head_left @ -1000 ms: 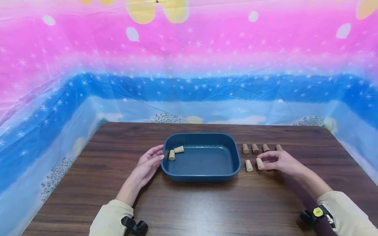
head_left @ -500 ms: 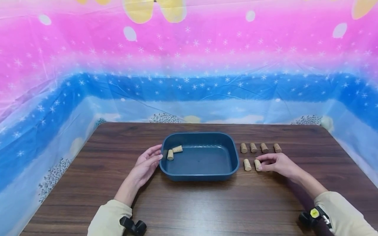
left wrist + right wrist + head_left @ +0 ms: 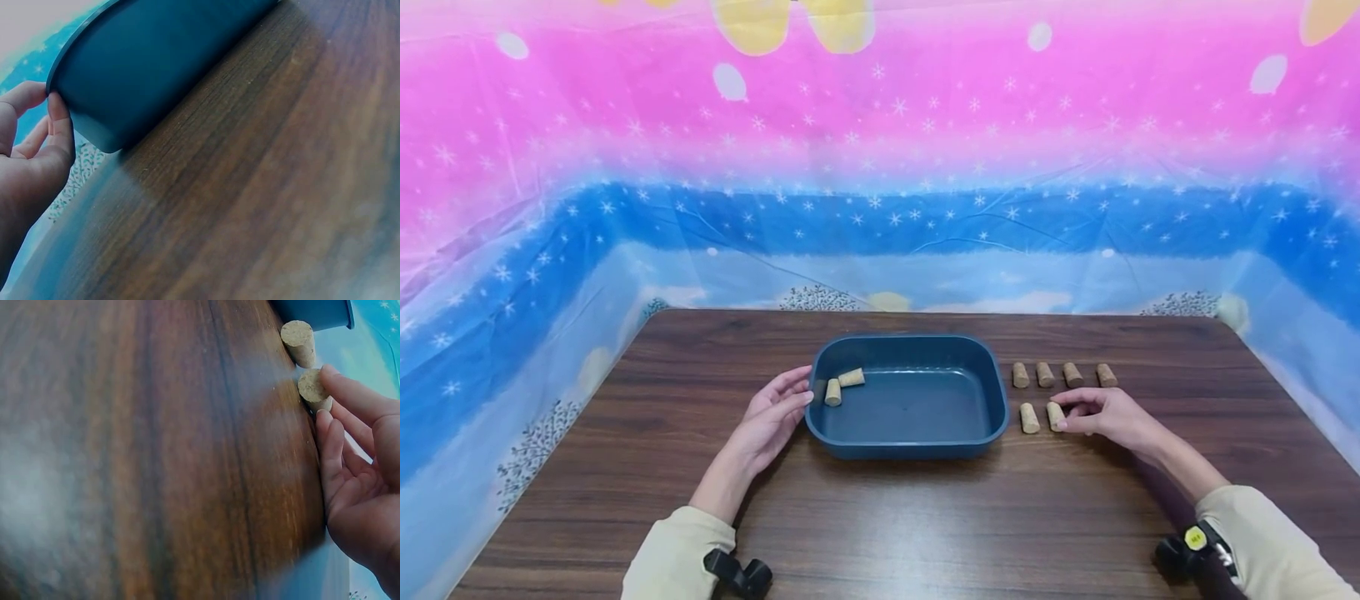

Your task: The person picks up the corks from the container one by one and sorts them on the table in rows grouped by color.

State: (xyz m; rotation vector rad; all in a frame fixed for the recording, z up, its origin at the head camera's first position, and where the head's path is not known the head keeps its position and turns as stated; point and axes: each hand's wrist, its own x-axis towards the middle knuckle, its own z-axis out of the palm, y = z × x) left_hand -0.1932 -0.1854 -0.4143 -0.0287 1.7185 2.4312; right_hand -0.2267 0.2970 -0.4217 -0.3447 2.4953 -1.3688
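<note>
In the head view, a dark blue rectangular plastic tub (image 3: 906, 451) stands mid-table with two light corks inside, one lying (image 3: 852, 377) and one nearer (image 3: 832, 392), at its left end. My left hand (image 3: 773, 421) holds the tub's left rim, a fingertip against the outer wall in the left wrist view. Right of the tub, my right hand (image 3: 1112, 419) pinches a light cork (image 3: 1055, 416) between thumb and fingers, at the tabletop. Beside it, toward the tub, another light cork (image 3: 1029, 418) stands apart. The right wrist view shows the pinched cork (image 3: 312, 387) near its neighbour (image 3: 299, 342).
Behind my right hand is a row of several darker corks, from the leftmost (image 3: 1020, 375) to the rightmost (image 3: 1107, 375). The brown wood-grain table (image 3: 895, 525) meets a pink and blue patterned cloth (image 3: 880, 225) at the back and sides.
The view has shifted slightly. My right hand stays at the same light cork, its fingers drawn a little lower off the back row; my left hand stays on the tub's rim.
</note>
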